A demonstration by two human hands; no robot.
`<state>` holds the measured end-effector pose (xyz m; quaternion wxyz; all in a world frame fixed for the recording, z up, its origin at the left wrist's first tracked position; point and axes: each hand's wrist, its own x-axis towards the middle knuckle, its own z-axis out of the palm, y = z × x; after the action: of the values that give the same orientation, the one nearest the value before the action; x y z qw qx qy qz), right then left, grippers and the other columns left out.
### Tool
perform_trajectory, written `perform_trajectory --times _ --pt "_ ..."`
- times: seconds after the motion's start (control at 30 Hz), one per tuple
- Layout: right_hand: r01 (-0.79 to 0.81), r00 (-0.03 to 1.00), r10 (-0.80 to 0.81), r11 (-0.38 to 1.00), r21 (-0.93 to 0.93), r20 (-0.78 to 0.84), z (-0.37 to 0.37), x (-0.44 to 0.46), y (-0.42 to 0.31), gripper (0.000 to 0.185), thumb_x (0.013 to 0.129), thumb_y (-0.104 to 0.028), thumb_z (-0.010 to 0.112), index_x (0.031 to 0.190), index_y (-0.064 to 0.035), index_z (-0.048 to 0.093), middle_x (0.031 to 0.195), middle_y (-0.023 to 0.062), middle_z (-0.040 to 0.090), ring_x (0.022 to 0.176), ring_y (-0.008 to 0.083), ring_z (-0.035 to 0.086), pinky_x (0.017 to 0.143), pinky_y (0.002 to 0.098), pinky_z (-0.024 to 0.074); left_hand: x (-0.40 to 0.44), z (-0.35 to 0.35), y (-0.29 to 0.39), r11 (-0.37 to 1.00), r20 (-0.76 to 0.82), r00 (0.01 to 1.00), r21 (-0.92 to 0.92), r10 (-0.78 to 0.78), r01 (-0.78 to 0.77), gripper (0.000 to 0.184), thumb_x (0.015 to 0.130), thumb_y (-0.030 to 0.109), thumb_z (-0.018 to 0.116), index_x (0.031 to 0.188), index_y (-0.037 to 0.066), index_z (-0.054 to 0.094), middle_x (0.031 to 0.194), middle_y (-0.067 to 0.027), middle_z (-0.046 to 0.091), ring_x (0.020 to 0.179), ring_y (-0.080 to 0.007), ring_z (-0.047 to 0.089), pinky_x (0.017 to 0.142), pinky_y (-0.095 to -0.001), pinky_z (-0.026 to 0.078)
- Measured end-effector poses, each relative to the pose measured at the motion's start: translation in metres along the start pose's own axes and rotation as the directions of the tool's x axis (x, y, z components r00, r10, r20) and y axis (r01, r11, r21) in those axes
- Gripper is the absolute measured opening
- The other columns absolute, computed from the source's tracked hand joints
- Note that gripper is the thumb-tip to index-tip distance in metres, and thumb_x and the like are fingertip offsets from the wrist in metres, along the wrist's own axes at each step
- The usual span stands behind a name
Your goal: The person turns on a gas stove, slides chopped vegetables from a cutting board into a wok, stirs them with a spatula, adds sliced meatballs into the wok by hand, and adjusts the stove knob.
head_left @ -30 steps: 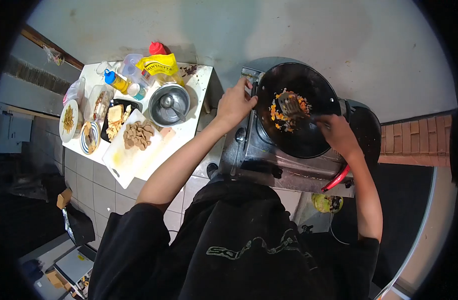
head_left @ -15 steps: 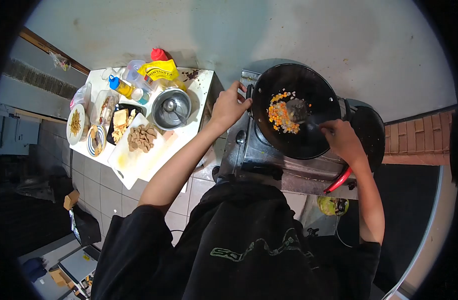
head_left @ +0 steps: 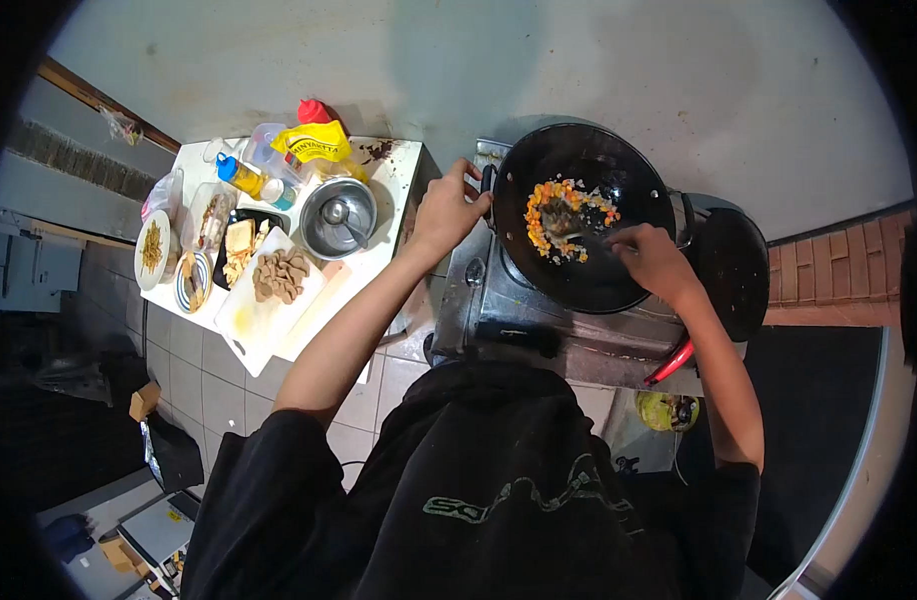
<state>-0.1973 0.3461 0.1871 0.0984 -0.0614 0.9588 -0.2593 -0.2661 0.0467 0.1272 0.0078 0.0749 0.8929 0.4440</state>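
A black wok (head_left: 619, 275) rests on the metal stove (head_left: 459, 318), tilted slightly. Orange and white chopped food (head_left: 541, 232) lies in its middle. My left hand (head_left: 449, 212) is closed on the wok's left handle (head_left: 489, 190). My right hand (head_left: 651, 258), over the wok's right part, grips a spatula (head_left: 564, 220); its dark blade is in the food and blurred by motion. Part of the spatula's handle is hidden by my fingers.
On the left, a white table (head_left: 392, 200) holds a metal pot (head_left: 319, 238) with a ladle, a cutting board (head_left: 241, 312) with brown slices, a yellow pouch (head_left: 317, 142), bottles and plates of food. A second black pan (head_left: 734, 270) with a red handle (head_left: 669, 363) sits right of the wok.
The wok has shifted a little to the left with my left hand. My right hand and the spatula have moved left, and the food has spread into a ring around the blade.
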Motion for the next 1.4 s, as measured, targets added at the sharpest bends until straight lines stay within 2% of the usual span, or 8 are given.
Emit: perform_trajectory --times 0.17,0.23,0.47,0.53,0.63,0.93,1.1,1.4 --pt "-0.086 0.984 0.122 0.962 -0.259 0.127 -0.013 -0.019 -0.02 0.017 0.083 -0.013 0.06 0.093 -0.0043 0.071 0.096 0.0223 0.066 0.094 0.0381 0.062 0.086 0.0435 0.0489 0.0 0.0 -0.001 1.0 -0.002 1.0 0.011 0.0 0.0 0.031 0.079 0.017 0.07 0.1 0.002 0.054 0.072 -0.0128 0.066 0.068 -0.0222 0.066 0.065 -0.034 0.051" --pt "0.032 0.997 -0.026 0.996 -0.086 0.073 -0.01 -0.012 -0.014 0.017 0.084 -0.013 0.06 0.093 -0.0039 0.071 0.096 0.0226 0.066 0.096 0.0373 0.061 0.087 0.0437 0.0487 0.001 0.0 0.001 0.999 0.013 0.999 -0.014 -0.049 0.049 0.033 0.077 0.022 0.07 0.102 0.007 0.055 0.081 -0.0155 0.069 0.081 -0.0363 0.066 0.075 -0.0432 0.051" --pt "-0.057 0.998 0.057 0.994 -0.09 0.0 -0.017 -0.015 -0.02 0.018 0.085 -0.016 0.062 0.095 -0.0049 0.071 0.093 0.022 0.066 0.094 0.0388 0.06 0.088 0.0433 0.0477 0.0 0.0 0.001 0.998 0.017 0.998 -0.02 -0.066 0.067 0.033 0.078 0.022 0.069 0.103 0.006 0.055 0.083 -0.016 0.069 0.082 -0.0359 0.066 0.075 -0.0435 0.05" --pt "0.13 0.991 -0.128 0.988 -0.082 0.031 -0.004 -0.007 -0.017 0.018 0.085 -0.016 0.062 0.096 -0.0047 0.071 0.091 0.0221 0.065 0.093 0.0389 0.06 0.086 0.0442 0.0479 -0.001 0.001 0.003 0.997 0.021 0.997 -0.028 -0.074 0.074 0.033 0.078 0.022 0.069 0.103 0.005 0.055 0.083 -0.016 0.069 0.082 -0.0357 0.066 0.076 -0.0431 0.05" --pt "0.036 0.998 -0.042 0.992 -0.124 -0.046 0.001 0.002 0.0 0.016 0.085 -0.014 0.062 0.093 -0.0033 0.07 0.092 0.0237 0.064 0.092 0.0399 0.061 0.084 0.0447 0.0493 0.001 0.001 -0.001 0.999 -0.001 0.999 0.004 -0.042 0.042 0.03 0.08 0.017 0.069 0.101 0.003 0.054 0.077 -0.0144 0.068 0.071 -0.0219 0.067 0.064 -0.0336 0.051" --pt "0.091 0.994 -0.096 0.991 -0.094 -0.053 0.001 0.011 0.007 0.018 0.082 -0.015 0.062 0.091 -0.0025 0.07 0.091 0.0242 0.065 0.092 0.0401 0.063 0.084 0.0444 0.0507 0.001 0.003 0.0 0.999 -0.017 0.999 -0.013 -0.039 0.039 0.029 0.08 0.016 0.07 0.1 0.003 0.054 0.08 -0.0146 0.069 0.073 -0.0213 0.068 0.067 -0.0326 0.052" --pt "-0.07 0.995 0.083 0.969 -0.238 0.047 -0.014 -0.014 -0.009 0.016 0.083 -0.012 0.06 0.091 -0.0023 0.07 0.09 0.0243 0.065 0.092 0.0409 0.062 0.084 0.0447 0.0503 0.0 0.003 -0.001 0.999 -0.028 0.999 0.001 -0.036 0.036 0.029 0.079 0.016 0.07 0.1 0.003 0.054 0.079 -0.0144 0.068 0.073 -0.0214 0.068 0.067 -0.0326 0.052" --pt "0.121 0.988 -0.116 0.991 -0.05 0.1 -0.017 -0.001 -0.02 0.016 0.083 -0.014 0.061 0.09 -0.0028 0.071 0.088 0.0243 0.066 0.088 0.0415 0.063 0.084 0.0457 0.05 0.003 0.003 0.0 0.999 -0.026 0.999 0.028 -0.022 0.022 0.029 0.079 0.016 0.07 0.099 0.002 0.055 0.077 -0.0141 0.068 0.072 -0.0235 0.067 0.067 -0.034 0.051"
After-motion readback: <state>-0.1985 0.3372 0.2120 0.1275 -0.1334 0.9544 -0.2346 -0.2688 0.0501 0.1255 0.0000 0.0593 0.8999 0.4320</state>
